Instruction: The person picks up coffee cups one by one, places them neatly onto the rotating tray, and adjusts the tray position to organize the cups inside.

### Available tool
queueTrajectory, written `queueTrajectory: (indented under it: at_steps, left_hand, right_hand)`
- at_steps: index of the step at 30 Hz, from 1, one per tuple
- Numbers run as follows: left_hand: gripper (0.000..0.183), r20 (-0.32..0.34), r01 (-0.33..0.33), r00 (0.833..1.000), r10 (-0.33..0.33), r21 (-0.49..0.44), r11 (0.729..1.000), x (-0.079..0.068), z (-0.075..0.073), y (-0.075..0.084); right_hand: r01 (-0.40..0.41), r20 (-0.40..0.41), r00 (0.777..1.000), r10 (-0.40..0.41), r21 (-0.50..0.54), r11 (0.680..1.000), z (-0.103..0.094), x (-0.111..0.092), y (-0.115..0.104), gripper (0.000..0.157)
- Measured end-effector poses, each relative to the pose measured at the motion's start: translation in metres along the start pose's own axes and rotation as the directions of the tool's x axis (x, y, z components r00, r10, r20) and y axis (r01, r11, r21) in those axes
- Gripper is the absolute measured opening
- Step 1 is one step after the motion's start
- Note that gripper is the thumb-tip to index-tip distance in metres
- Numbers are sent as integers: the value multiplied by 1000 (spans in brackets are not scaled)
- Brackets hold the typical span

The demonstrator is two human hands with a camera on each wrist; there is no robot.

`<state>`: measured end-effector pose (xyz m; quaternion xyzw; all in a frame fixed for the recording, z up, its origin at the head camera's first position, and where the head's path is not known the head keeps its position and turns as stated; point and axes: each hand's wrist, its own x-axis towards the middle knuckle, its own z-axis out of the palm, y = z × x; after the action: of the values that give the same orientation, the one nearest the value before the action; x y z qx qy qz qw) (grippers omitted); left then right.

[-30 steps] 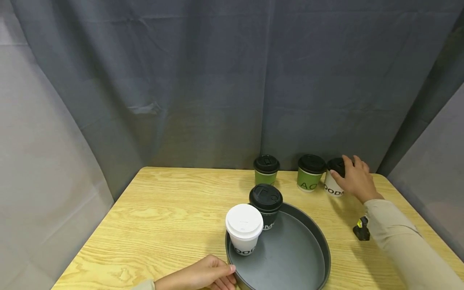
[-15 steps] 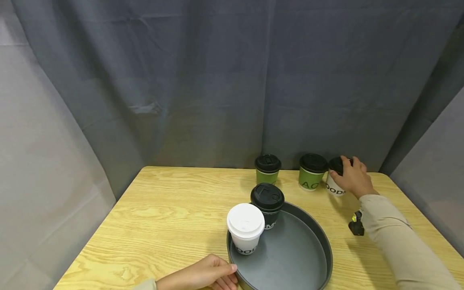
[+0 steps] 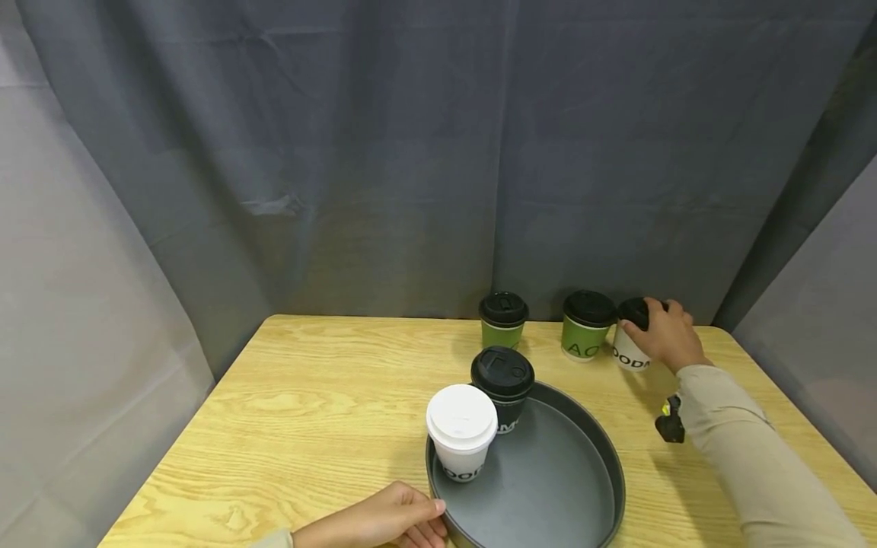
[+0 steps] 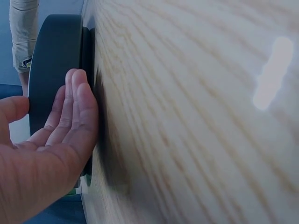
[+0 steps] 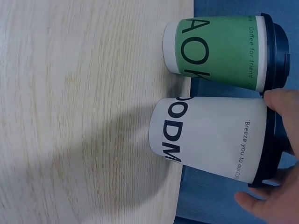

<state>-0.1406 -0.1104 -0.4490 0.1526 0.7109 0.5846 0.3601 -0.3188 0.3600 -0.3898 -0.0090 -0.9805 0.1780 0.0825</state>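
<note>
In the head view, my right hand [image 3: 666,335] grips the black lid of a white paper coffee cup [image 5: 210,135], thumb on the near left side and fingers over the far side. The cup stands upright on the table. A green coffee cup [image 5: 217,52] with a black lid stands close beside it. My left hand [image 3: 393,517] holds the near left edge of a round dark tray [image 3: 548,487], thumb on the rim and fingers against the outer wall. Inside the tray, at its left, stand a white cup [image 3: 462,434] with a white lid and a black cup [image 3: 503,384].
Another green cup [image 3: 503,323] with a black lid stands behind the tray near the table's back edge. A dark narrower ring [image 4: 87,46] shows beneath the tray. A grey curtain [image 3: 397,167] hangs behind the wooden table [image 3: 308,411].
My right forearm has swung slightly left and the wrist has dropped a little, while the hand stays at the white cup's black lid. The left hand, tray and cups have not visibly moved.
</note>
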Motion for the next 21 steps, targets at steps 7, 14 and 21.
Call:
queueTrajectory:
  at_steps: [7, 14, 21]
  left_hand:
    - [44, 2, -3, 1000, 3, -4, 1000, 1, -1, 0]
    - [45, 16, -18, 1000, 18, -18, 1000, 0, -1, -2]
    - [46, 25, -24, 999, 24, -22, 999, 0, -1, -1]
  right_hand:
    - [-27, -32, 999, 27, 3, 1000, 0, 0, 1, 86]
    - [-18, -110, 994, 18, 0, 1000, 4, -2, 3, 84]
    - [-9, -158, 987, 8, -3, 1000, 3, -5, 4, 84]
